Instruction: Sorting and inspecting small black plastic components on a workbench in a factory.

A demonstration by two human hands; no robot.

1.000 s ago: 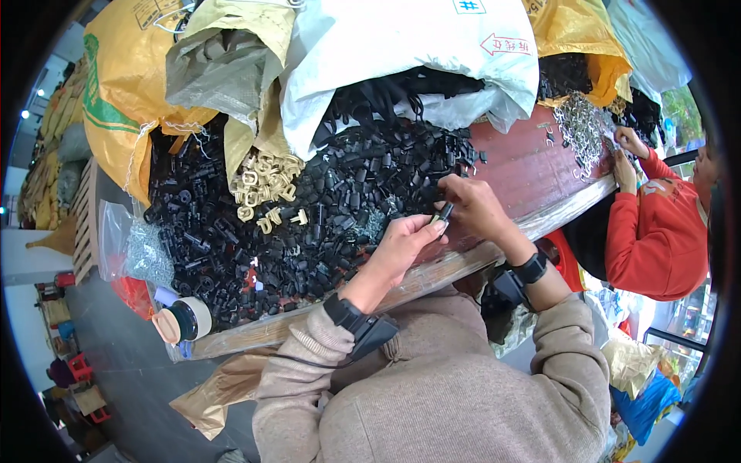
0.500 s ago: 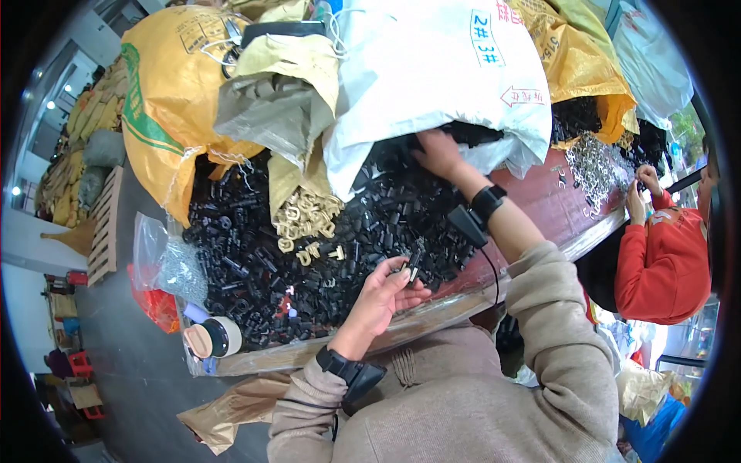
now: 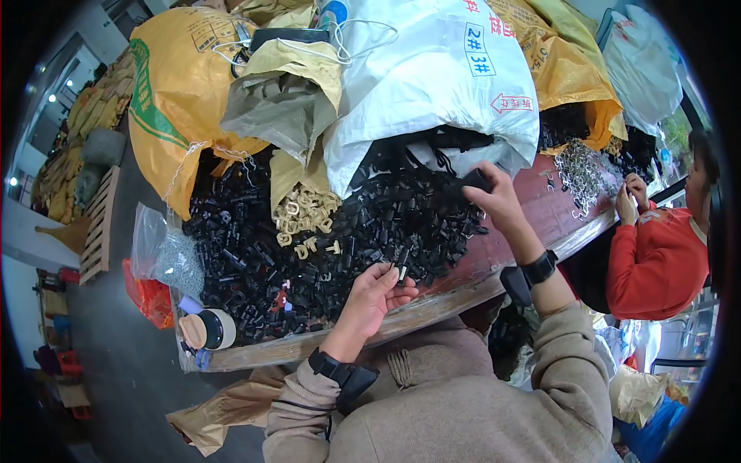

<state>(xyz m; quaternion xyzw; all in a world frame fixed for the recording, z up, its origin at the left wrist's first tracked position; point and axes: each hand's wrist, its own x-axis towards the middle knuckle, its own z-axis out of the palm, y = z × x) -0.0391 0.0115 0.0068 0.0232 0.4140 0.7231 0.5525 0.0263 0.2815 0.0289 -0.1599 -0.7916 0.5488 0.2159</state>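
My left hand (image 3: 373,298) is over the front edge of the table, fingers pinched on a small black part with a pale tip (image 3: 402,270). My right hand (image 3: 500,202) is raised in front of the white sack (image 3: 432,77). Its fingers grip a dark, rounded black piece (image 3: 476,180), partly blurred. Below both hands spreads a heap of small black plastic parts (image 3: 247,255), spilling from the sack's mouth. Cream-coloured clips (image 3: 307,212) lie in a pile to the left, by the mouth of a beige bag (image 3: 289,181).
A cup with a tan lid (image 3: 219,329) stands at the table's left front corner, near a clear bag of small grey pieces (image 3: 179,262). Yellow sacks (image 3: 181,85) flank the white one. Metal hooks (image 3: 579,174) lie right, near a person in red (image 3: 656,262).
My right hand has come out of the white sack's mouth, towards me and right, with a dark piece in it. My left hand has shifted slightly left, still holding its small part.
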